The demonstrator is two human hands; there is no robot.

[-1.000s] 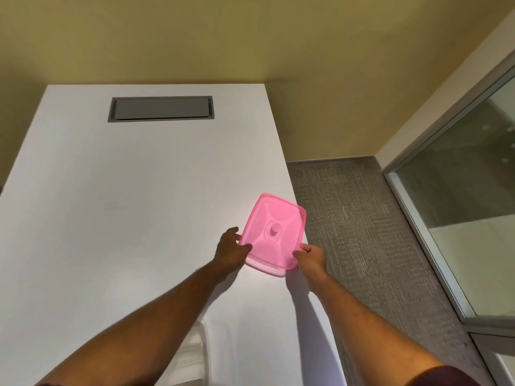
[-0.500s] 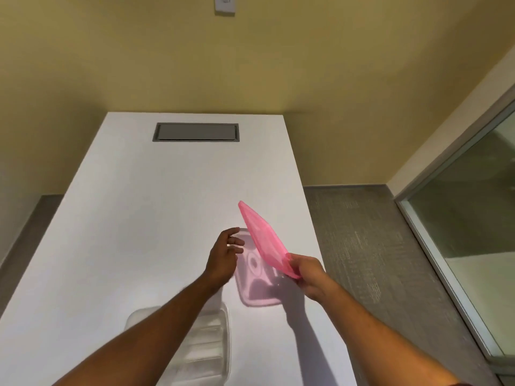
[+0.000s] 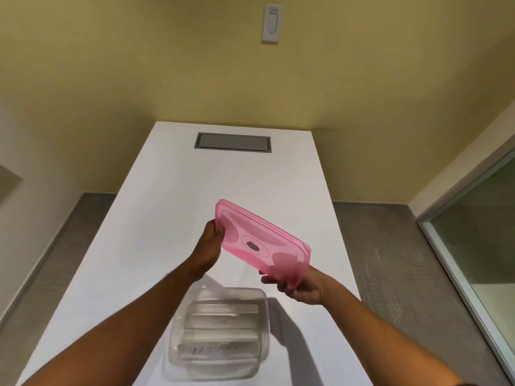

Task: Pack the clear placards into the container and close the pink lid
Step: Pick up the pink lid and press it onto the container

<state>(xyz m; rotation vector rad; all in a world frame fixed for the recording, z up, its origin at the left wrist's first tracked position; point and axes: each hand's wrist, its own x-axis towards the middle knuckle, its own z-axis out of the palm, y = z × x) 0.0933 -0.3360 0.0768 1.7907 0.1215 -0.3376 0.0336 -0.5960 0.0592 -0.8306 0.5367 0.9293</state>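
Fingers [image 3: 216,232] of left hand [image 3: 207,247] clamped on the far-left corner of the translucent pink rectangular plastic lid [image 3: 262,243]; right hand [image 3: 302,288] pinches the near-right corner, thumb hidden behind the plastic. From my seat I see both hands gripping, lid in the air, tilted, left end higher and farther, right end lower. It hangs above the white desk [image 3: 156,218], not touching it, a little beyond the container. Small dark vent tab at lid centre.

Clear rectangular plastic container [image 3: 220,334] sits open on the desk near the front edge, between the two forearms. Clear placards [image 3: 220,321] lie stacked inside it; I read faint handwriting on two of them, too blurred to make out fully.

Grey recessed cable hatch [image 3: 232,142] at far end of desk. White wall switch [image 3: 271,23] on yellow wall above. Glass partition [image 3: 479,232] to the right, grey carpet [image 3: 390,260] either side.
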